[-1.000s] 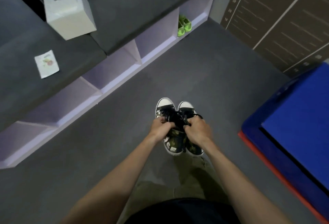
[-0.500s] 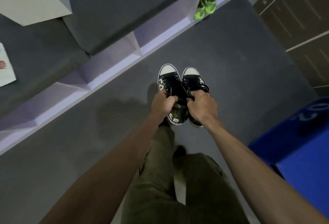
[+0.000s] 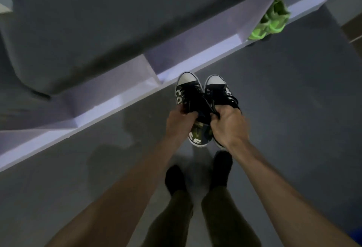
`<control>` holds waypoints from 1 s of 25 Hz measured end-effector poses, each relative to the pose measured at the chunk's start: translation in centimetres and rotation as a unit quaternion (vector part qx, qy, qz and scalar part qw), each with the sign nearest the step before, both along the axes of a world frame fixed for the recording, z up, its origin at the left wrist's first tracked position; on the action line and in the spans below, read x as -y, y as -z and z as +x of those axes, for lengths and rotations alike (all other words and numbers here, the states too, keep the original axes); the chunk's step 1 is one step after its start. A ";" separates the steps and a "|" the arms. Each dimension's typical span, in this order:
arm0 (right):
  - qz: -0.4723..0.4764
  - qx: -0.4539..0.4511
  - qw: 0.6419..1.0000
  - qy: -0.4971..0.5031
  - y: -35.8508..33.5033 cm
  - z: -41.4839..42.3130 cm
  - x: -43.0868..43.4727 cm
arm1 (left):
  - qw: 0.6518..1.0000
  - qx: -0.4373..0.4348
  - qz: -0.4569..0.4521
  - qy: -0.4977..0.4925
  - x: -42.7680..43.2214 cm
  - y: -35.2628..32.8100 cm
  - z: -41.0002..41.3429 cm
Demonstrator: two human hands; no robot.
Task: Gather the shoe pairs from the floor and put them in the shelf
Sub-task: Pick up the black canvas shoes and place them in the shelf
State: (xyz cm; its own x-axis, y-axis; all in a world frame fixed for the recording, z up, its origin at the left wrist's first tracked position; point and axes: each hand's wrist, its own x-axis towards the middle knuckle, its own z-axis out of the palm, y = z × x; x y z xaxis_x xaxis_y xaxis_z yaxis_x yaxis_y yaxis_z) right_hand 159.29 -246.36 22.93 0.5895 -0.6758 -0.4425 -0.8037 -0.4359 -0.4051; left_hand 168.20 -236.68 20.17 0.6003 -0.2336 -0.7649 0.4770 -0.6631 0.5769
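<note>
Grey floor (image 3: 284,109), both arms outstretched, left hand (image 3: 179,123) and right hand (image 3: 228,127) each gripping a black sneaker (image 3: 189,91).

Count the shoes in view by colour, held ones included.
Black sneakers: 2, one gripped in the left hand, one in the right hand
Green shoes: 2, in a shelf compartment
Total: 4

Left hand (image 3: 179,123) and right hand (image 3: 228,127) bare, as are both forearms (image 3: 121,193). Plain olive-green trousers (image 3: 221,217), narrow at the ankle. Black socks (image 3: 175,178), blurred, reach the trouser hems.
</note>
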 end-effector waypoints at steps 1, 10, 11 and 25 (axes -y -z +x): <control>-0.011 0.008 1.000 -0.015 2.2 1.3 1.0 | 1.000 0.015 0.000 -0.012 0.8 2.3 1.1; -0.064 0.100 0.986 -0.116 15.4 14.7 7.0 | 0.993 0.098 0.003 -0.065 7.3 13.7 12.6; -0.070 0.103 0.984 -0.129 16.5 16.1 7.4 | 0.992 0.106 -0.001 -0.070 8.1 14.7 13.8; -0.087 0.237 0.949 -0.190 25.2 25.9 7.7 | 0.967 0.175 -0.001 -0.185 9.6 22.4 22.3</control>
State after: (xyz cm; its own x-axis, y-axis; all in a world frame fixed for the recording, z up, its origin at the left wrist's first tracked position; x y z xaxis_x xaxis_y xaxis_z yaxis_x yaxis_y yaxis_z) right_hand 185.15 -254.03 -2.23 0.9101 -0.4132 0.0316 -0.3209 -0.7508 -0.5773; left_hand 190.53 -246.29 -2.21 0.8653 0.0455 -0.4993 0.4567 -0.4823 0.7476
